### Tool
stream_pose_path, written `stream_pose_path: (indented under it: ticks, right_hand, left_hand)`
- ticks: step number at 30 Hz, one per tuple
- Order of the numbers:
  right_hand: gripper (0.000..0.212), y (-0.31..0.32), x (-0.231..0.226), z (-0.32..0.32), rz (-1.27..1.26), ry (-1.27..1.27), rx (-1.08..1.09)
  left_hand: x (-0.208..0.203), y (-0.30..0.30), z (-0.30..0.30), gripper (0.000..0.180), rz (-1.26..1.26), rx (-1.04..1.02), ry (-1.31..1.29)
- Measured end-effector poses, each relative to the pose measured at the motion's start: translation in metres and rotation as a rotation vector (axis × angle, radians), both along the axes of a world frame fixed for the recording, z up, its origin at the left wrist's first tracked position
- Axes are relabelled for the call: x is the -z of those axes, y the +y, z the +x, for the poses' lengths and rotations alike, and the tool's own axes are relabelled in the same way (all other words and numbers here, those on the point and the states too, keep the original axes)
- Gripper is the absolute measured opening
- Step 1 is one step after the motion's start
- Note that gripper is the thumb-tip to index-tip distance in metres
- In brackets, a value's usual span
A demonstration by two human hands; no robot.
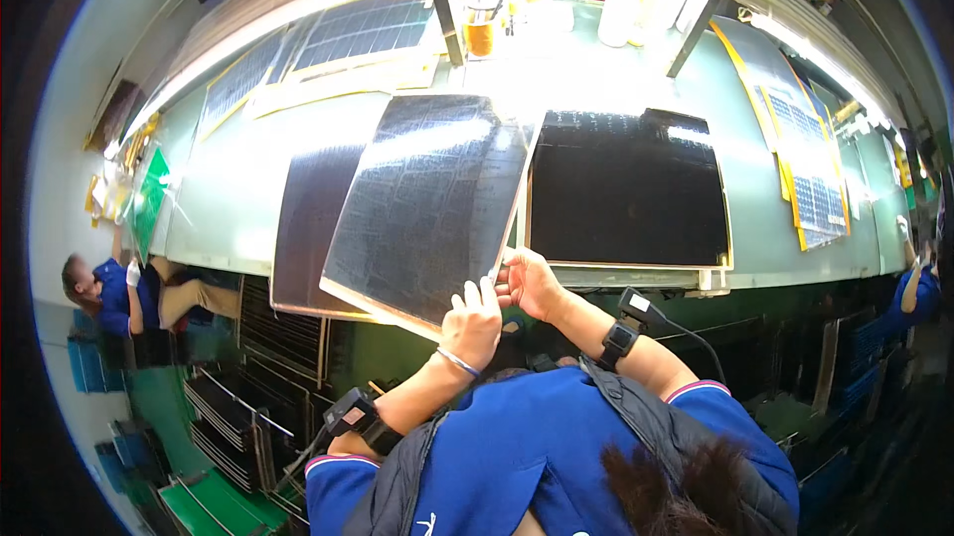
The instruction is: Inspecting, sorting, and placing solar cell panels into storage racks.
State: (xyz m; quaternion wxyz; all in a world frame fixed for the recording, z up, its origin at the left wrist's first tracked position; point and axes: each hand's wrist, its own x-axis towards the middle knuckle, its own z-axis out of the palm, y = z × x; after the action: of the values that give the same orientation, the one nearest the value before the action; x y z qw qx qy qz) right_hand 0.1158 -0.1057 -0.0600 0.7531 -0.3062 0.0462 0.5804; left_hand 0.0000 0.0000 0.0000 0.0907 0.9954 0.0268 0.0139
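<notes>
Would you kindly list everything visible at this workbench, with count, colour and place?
held panel: one, dark gridded sheet, tilted above the bench's near edge
flat panel: one, black, on the bench at right
leaning panel: one, dark, left of the held one
workbench: one, pale green
far panels: several, blue-grey, at the back
amber jar: one, back centre
stacked panels: many, dark, below the bench
co-worker: one, blue top, far left
left hand: gripping the panel's lower corner
right hand: pinching the same corner
</notes>
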Motion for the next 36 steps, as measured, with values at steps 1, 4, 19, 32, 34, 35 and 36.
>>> stream_pose_path:
  ticks: [1,4,19,32,34,35,36]
  right_hand:
    - [0.039,0.002,-0.001,-0.002,-0.036,-0.05,0.008]
    - [0.038,-0.012,-0.003,-0.002,-0.101,-0.095,0.026]
    - [0.035,0.004,-0.037,-0.009,-0.102,-0.129,0.009]
    - [0.032,-0.053,-0.021,0.039,-0.132,-0.495,0.348]
    - [0.035,-0.128,-0.03,0.042,-0.218,-0.609,0.442]
    - [0.037,-0.175,-0.059,0.031,-0.239,-0.592,0.498]
    - [0.042,-0.222,-0.076,0.014,-0.251,-0.551,0.56]
  left_hand:
    - [-0.002,0.005,0.004,0.052,-0.046,-0.026,0.097]
    - [0.001,0.016,0.014,0.034,-0.16,-0.075,0.024]
    - [-0.028,0.038,0.028,0.032,-0.24,0.031,0.183]
    - [-0.091,0.067,0.095,0.017,-1.101,-0.115,0.361]
    - [-0.12,0.095,0.102,0.018,-1.057,-0.204,0.227]
    - [-0.126,0.124,0.101,0.019,-1.034,-0.21,0.151]
    - [-0.129,0.147,0.098,0.019,-1.023,-0.284,0.126]
